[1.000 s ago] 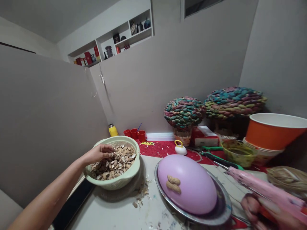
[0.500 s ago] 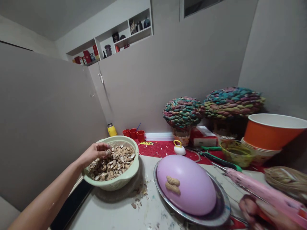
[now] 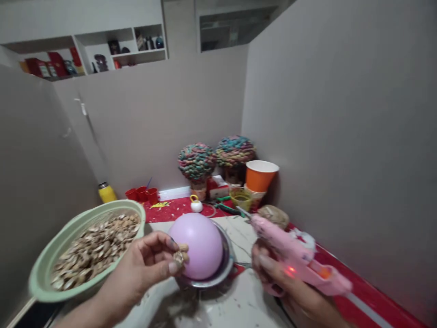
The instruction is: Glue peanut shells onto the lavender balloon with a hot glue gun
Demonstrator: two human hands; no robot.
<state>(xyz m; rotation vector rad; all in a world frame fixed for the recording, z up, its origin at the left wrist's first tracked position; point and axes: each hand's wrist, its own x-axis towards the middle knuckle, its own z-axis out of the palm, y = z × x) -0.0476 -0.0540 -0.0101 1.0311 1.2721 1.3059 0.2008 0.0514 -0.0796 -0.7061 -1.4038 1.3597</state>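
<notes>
My left hand point(image 3: 146, 259) pinches a peanut shell point(image 3: 178, 258) between thumb and forefinger, its hollow side partly showing. Just beyond it is a pink balloon point(image 3: 200, 241), resting in a metal bowl point(image 3: 228, 255). Peanut shells point(image 3: 184, 248) sit on the balloon's near left side, partly hidden by the held one. My right hand point(image 3: 276, 273) is wrapped round a pink hot glue gun point(image 3: 287, 241), its nozzle pointing up and left. A small red light glows on the gun, and a glue stick point(image 3: 367, 310) sticks out at the rear.
A green basket point(image 3: 36, 278) full of peanut shells stands at left. Behind are red cups point(image 3: 141, 194), a yellow bottle point(image 3: 107, 193), a white pot with yellow handle point(image 3: 196, 206), pliers point(image 3: 229, 209), two colourful tree-like crafts point(image 3: 197, 161) and an orange paper bucket point(image 3: 260, 179).
My left hand has come out of the shell basket with a peanut shell and moved beside the balloon. The glue gun is now raised further into view. The camera view has turned right.
</notes>
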